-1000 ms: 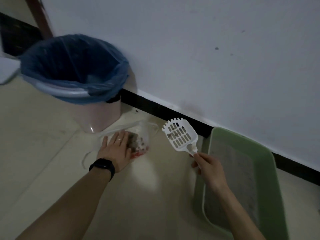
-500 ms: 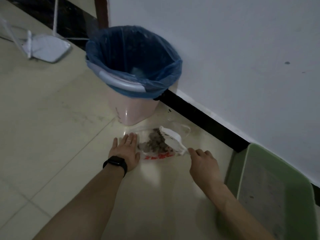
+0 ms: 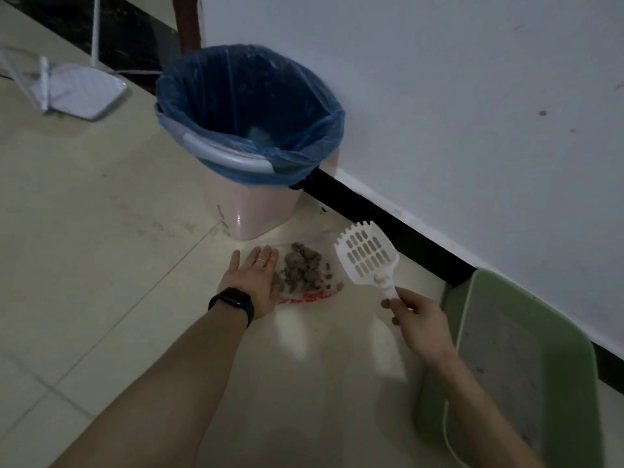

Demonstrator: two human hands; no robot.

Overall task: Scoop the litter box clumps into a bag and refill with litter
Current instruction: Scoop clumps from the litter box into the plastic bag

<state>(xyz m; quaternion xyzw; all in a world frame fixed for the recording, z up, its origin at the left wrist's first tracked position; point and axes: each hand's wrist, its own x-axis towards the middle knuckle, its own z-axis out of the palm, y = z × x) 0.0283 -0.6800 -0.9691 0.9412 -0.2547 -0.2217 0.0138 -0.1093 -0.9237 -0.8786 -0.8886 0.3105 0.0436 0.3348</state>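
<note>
Nearest us, pale glossy floor tiles (image 3: 101,282) carry everything. At the floor's right edge a green litter box (image 3: 579,400) sits along the black skirting (image 3: 398,217). Our right hand (image 3: 418,322) pinches the white scoop (image 3: 368,258) by its handle. Our left hand (image 3: 251,276) lies flat, fingers straight, on the clear bag (image 3: 304,296) of grey clumps (image 3: 300,266). Beyond stands a pink bin (image 3: 250,211) with a blue liner (image 3: 236,89), by the white wall (image 3: 456,96).

Bare floor (image 3: 84,265) left; bin (image 3: 250,184) behind bag (image 3: 304,292); litter box (image 3: 526,366) right.
</note>
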